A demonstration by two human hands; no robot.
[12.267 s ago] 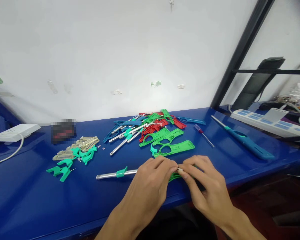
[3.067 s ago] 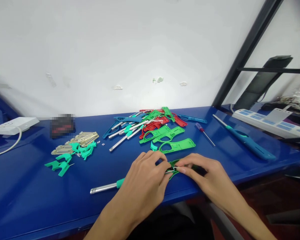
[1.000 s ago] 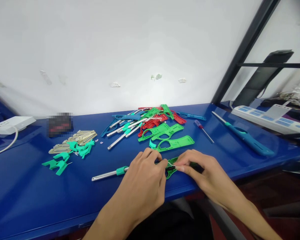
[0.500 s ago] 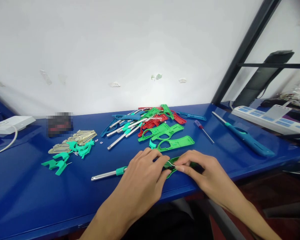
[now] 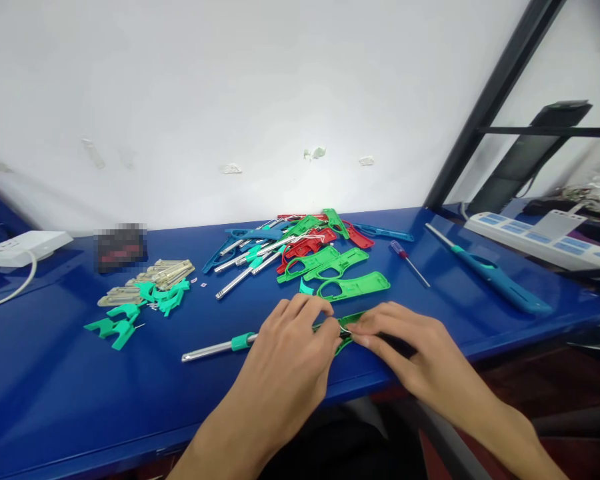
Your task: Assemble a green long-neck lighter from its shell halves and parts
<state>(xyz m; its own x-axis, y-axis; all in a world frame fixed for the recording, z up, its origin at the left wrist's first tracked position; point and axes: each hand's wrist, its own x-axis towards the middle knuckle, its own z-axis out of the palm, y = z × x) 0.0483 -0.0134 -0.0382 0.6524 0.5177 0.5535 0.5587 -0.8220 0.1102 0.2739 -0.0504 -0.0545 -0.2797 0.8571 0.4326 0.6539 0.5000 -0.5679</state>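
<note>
A green lighter half-shell (image 5: 354, 321) lies open side up near the table's front edge, under both hands. Its metal tube (image 5: 207, 352) with a teal collar (image 5: 242, 341) sticks out to the left. My left hand (image 5: 295, 347) is closed round the middle of the shell, its fingers bent and hiding part of it. In a pinch of thumb and forefinger, my right hand (image 5: 405, 337) has a thin white wire (image 5: 346, 329) above the shell. What sits inside the shell is mostly hidden.
Behind the hands lie green half-shells (image 5: 355, 287), red half-shells (image 5: 307, 245) and several metal tubes (image 5: 240, 283). Teal triggers (image 5: 123, 327) and yellowish parts (image 5: 150, 281) lie left. A screwdriver (image 5: 409, 263), a whole blue lighter (image 5: 500, 277) and a power strip (image 5: 540, 240) are right.
My left thumb and fingertips have moved up and in over the wire and shell. My right hand's pinch has tipped slightly lower; the lighter has stayed nearly in place.
</note>
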